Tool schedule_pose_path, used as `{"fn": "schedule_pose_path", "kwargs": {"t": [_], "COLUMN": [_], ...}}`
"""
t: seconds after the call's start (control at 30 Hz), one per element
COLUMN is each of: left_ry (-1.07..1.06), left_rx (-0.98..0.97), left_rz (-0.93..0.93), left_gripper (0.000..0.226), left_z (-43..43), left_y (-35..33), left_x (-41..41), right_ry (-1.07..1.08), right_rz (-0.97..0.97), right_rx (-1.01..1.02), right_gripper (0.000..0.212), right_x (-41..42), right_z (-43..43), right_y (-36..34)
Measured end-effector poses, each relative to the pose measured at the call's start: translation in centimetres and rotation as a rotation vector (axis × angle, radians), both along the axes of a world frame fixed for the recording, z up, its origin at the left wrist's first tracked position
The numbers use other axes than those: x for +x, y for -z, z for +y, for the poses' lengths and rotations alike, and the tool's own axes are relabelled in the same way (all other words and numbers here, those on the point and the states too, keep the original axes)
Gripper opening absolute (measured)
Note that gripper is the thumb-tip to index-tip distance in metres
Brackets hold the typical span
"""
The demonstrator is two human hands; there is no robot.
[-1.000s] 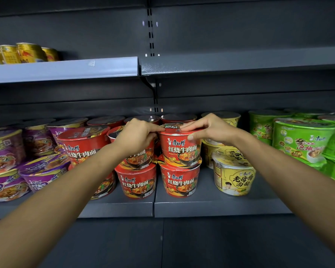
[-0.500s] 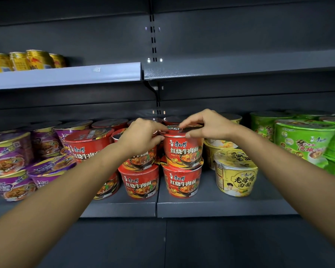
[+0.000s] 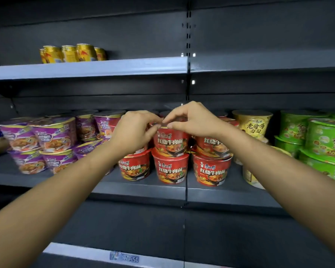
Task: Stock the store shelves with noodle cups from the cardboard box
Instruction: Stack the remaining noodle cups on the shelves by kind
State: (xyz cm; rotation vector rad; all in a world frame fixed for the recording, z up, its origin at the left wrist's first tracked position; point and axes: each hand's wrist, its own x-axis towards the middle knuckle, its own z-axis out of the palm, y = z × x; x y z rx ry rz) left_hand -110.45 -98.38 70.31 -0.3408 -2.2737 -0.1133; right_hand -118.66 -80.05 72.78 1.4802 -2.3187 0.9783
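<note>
1. Red noodle cup [image 3: 170, 141] at the centre of the frame, stacked upright on another red cup [image 3: 170, 169] on the dark middle shelf [image 3: 143, 190].
2. Left hand [image 3: 135, 130] grips its rim from the left, fingers curled over the lid.
3. Right hand [image 3: 191, 120] pinches the rim from the right between curled fingers and thumb.
4. Purple cups [image 3: 52, 136] stand at the left; a yellow cup [image 3: 253, 122] and green cups [image 3: 325, 140] at the right.
5. Gold cans [image 3: 74, 53] sit upper left, on the shelf above.

Your left hand [image 3: 133, 130] and right hand [image 3: 191, 120] meet atop the noodle cup [image 3: 170, 141] at twelve o'clock; cans [image 3: 72, 53] sit on the upper shelf [image 3: 104, 69] at eleven.
</note>
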Motion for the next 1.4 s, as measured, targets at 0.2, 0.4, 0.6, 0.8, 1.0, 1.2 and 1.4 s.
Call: {"fn": "schedule_pose_path", "kwargs": {"t": [0.2,0.4,0.6,0.8,1.0,1.2,1.4], "left_ry": [-0.058,-0.087,-0.137,-0.217,-0.36,-0.403,-0.364], "left_rx": [-0.002,0.021,0.058,0.124,0.18,0.146,0.247], "left_rz": [-0.093,-0.244,-0.343,-0.456,-0.648,-0.81,-0.894], "left_gripper": [0.033,0.026,0.015,0.016,0.022,0.017,0.016], "left_z": [-6.6,-13.6,-18.6,-22.5,-27.4,-32.9,-36.0], "left_y": [2.0,6.3,10.9,15.3,20.7,25.3,29.6], "left_x": [6.6,13.0,17.6,19.5,20.1,18.1,15.6], "right_ry": [-0.075,-0.13,-0.162,-0.195,-0.268,-0.292,-0.261], "right_rz": [-0.065,-0.192,-0.246,-0.305,-0.395,-0.461,-0.625], "right_rx": [0.067,0.175,0.255,0.363,0.514,0.583,0.57], "right_gripper": [0.012,0.013,0.013,0.01,0.011,0.01,0.006], "right_x": [5.6,10.9,14.9,16.5,16.2,14.2,11.3], "right_z": [-7.5,-15.0,-20.6,-25.4,-31.4,-37.3,-41.1], "right_y": [2.0,6.8,11.0,14.7,19.9,25.0,30.5]}}
